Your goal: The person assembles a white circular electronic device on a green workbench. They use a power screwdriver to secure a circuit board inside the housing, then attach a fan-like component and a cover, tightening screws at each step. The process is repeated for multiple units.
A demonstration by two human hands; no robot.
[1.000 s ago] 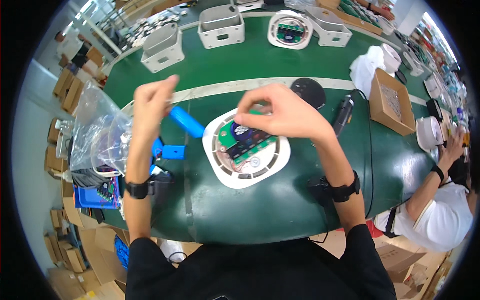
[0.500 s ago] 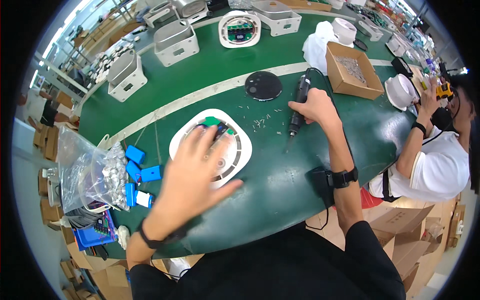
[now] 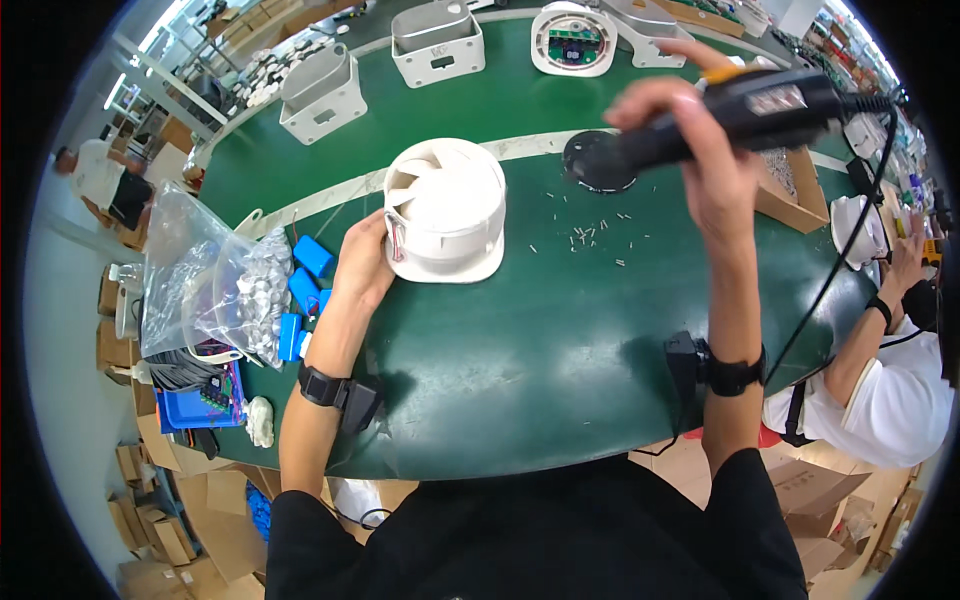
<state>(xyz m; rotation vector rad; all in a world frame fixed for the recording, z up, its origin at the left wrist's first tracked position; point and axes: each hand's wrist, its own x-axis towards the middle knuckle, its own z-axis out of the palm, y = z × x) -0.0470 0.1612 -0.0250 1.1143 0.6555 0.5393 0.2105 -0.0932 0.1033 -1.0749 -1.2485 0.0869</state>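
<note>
A white round fan housing [image 3: 450, 225] with curved vanes on top stands on the green table. My left hand [image 3: 366, 262] grips its left side, thumb and fingers closed at the edge near some thin red wires. Raised over the table on the right, my right hand [image 3: 715, 150] is wrapped round a black electric screwdriver [image 3: 765, 112], whose front end points left and is blurred. Below that front end lies a black disc [image 3: 610, 184], partly covered by it. Several small screws [image 3: 585, 236] are scattered between the housing and my right forearm.
Blue battery packs [image 3: 313, 257] and a clear plastic bag [image 3: 200, 275] lie left, above a blue tray [image 3: 185, 408]. Grey-white housings [image 3: 440, 65] and an open unit with a circuit board [image 3: 575, 48] stand at the back. A cardboard box [image 3: 797, 210] and a co-worker [image 3: 870, 400] are right.
The white unit, earlier lying under my blurred left hand with green parts showing, now stands vanes up. My left hand holds its side. My right hand has lifted the screwdriver off the table.
</note>
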